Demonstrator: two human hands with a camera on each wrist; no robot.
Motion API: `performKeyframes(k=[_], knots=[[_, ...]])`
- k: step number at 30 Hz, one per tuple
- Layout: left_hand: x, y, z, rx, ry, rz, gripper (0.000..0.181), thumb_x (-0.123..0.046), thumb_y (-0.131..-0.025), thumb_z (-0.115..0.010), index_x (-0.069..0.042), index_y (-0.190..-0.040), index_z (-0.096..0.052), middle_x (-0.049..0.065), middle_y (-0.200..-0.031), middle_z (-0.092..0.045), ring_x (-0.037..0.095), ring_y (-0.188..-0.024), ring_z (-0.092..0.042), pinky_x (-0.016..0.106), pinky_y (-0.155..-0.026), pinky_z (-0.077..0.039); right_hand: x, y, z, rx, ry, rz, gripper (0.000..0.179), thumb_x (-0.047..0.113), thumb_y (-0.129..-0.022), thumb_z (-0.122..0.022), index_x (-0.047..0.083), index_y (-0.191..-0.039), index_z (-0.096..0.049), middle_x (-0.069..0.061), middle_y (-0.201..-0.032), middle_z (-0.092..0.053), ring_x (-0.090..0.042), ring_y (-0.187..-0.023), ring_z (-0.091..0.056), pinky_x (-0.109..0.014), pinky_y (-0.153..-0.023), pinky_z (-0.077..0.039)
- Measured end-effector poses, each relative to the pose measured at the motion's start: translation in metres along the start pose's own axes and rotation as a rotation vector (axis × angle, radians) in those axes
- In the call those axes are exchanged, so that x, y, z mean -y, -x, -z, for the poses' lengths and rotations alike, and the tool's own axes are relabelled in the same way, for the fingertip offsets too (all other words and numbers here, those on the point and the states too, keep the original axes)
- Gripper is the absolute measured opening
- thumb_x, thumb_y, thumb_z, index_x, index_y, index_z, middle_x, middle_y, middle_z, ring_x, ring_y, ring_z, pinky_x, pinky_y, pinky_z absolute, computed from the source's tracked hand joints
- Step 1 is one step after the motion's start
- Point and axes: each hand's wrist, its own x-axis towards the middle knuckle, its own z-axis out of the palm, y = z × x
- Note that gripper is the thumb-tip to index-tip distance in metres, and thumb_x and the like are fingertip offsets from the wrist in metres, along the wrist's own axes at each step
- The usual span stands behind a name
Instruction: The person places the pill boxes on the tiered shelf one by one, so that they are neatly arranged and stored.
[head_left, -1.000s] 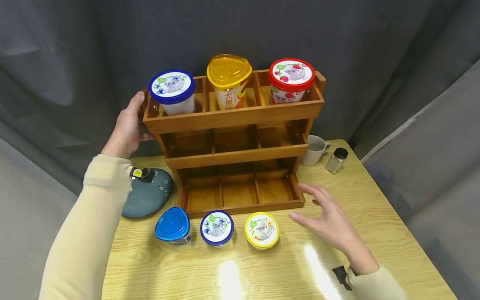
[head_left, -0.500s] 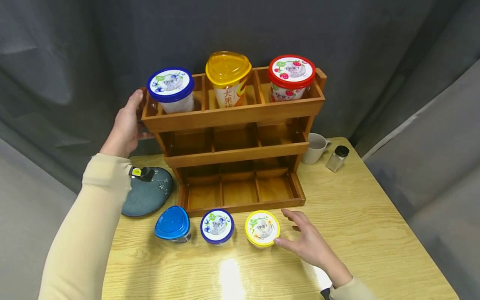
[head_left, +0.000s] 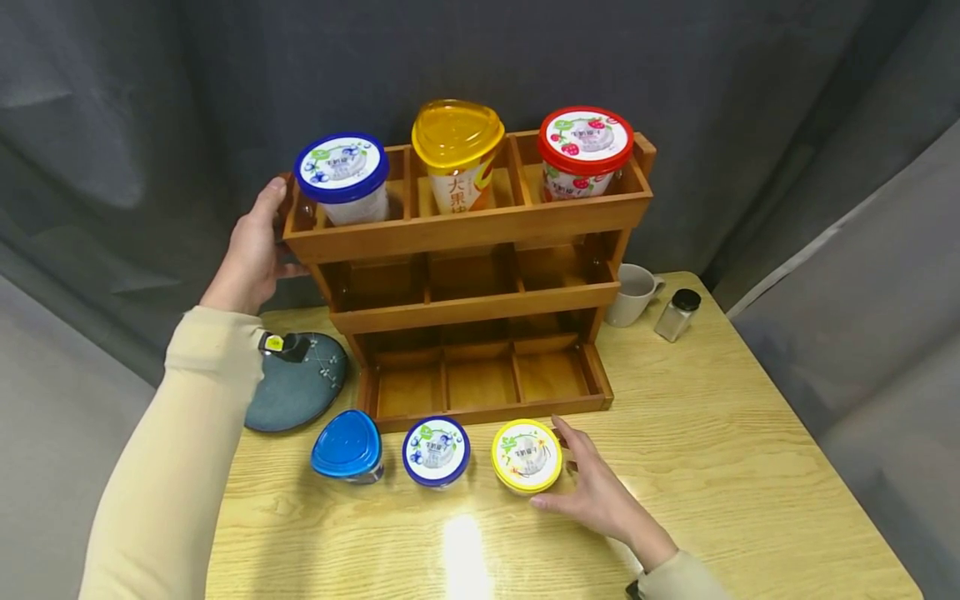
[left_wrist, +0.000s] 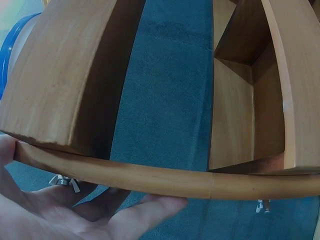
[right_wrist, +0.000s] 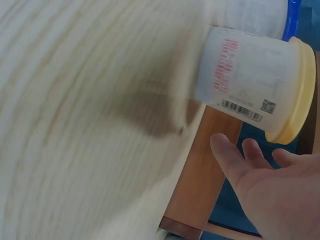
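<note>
My left hand (head_left: 251,254) holds the upper left side of a three-tier wooden shelf (head_left: 465,237). In the left wrist view its fingers lie along the shelf's side rail (left_wrist: 150,179). On the table, a white tub with a yellow lid (head_left: 527,456) stands upright in front of the shelf. Close at its right side is my right hand (head_left: 592,492), thumb and fingers spread around it. The right wrist view shows those fingertips (right_wrist: 218,142) a little apart from the yellow-lidded tub (right_wrist: 250,80). Left of that tub are a blueberry tub (head_left: 436,452) and a blue-lidded cup (head_left: 347,446).
The top tier bears a blueberry tub (head_left: 342,179), an orange-lidded cup (head_left: 459,154) and a red-lidded strawberry tub (head_left: 585,150). A dark blue plate (head_left: 296,392) lies left of the shelf. At right stand a mug (head_left: 632,296) and a black-capped jar (head_left: 677,315).
My right hand has moved left from beside the shelf's lower right corner to the yellow-lidded tub. The left hand stays on the shelf's side.
</note>
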Motion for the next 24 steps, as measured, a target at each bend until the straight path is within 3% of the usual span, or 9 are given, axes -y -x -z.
performKeyframes(k=[9,13,24], knots=[[-0.001,0.0,-0.001,0.003,-0.002,0.004,0.072,-0.071,-0.094,-0.038,-0.026,-0.15,-0.04,0.011,-0.154,-0.037,0.039,-0.134,-0.041,0.066,-0.106,-0.03,-0.003,-0.007,-0.008,0.014,0.029,-0.004,0.123,0.037,-0.066,-0.093,0.022,-0.159,-0.015,-0.016,-0.156,-0.027,-0.039,-0.136,-0.037,-0.06,-0.106,-0.034],[-0.001,0.001,0.0,0.009,0.002,0.011,0.072,-0.072,-0.094,-0.038,-0.026,-0.149,-0.041,0.01,-0.153,-0.037,0.038,-0.132,-0.041,0.065,-0.107,-0.03,-0.006,-0.01,-0.01,0.011,0.044,-0.011,0.122,0.042,-0.064,-0.093,0.027,-0.159,-0.017,-0.016,-0.157,-0.027,-0.042,-0.138,-0.034,-0.066,-0.105,-0.03],[-0.001,0.0,-0.001,0.003,0.029,0.011,0.071,-0.071,-0.094,-0.041,-0.026,-0.149,-0.042,0.01,-0.153,-0.039,0.038,-0.132,-0.041,0.065,-0.108,-0.029,-0.009,-0.014,-0.013,-0.006,-0.017,-0.037,0.114,0.04,-0.063,-0.095,0.029,-0.154,-0.027,-0.003,-0.142,-0.049,-0.029,-0.126,-0.051,-0.055,-0.102,-0.04]])
